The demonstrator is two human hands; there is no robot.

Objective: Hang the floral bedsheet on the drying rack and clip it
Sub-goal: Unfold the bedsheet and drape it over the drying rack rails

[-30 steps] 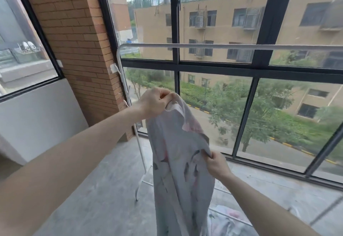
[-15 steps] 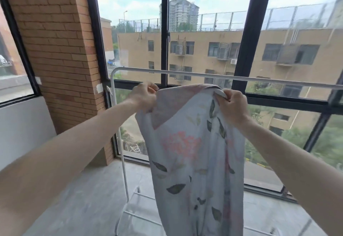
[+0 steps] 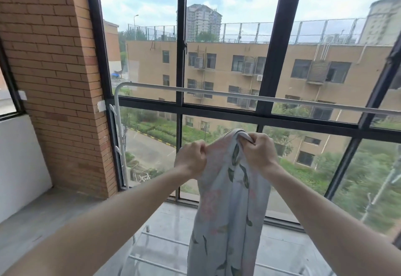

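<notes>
Head view: floral bedsheet [image 3: 227, 206] was held bunched by its top edge, hanging well below the drying rack's top rail [image 3: 217, 91], not over it. Left hand [image 3: 191, 160] and right hand [image 3: 258, 156] were both clenched on the fabric, close together. Compared with half a second before, the hands were brought nearer each other and the sheet was narrowed and sat lower against the rail. Likely a regrip before draping. No clip was seen; hanging and clipping both judged outstanding.
</notes>
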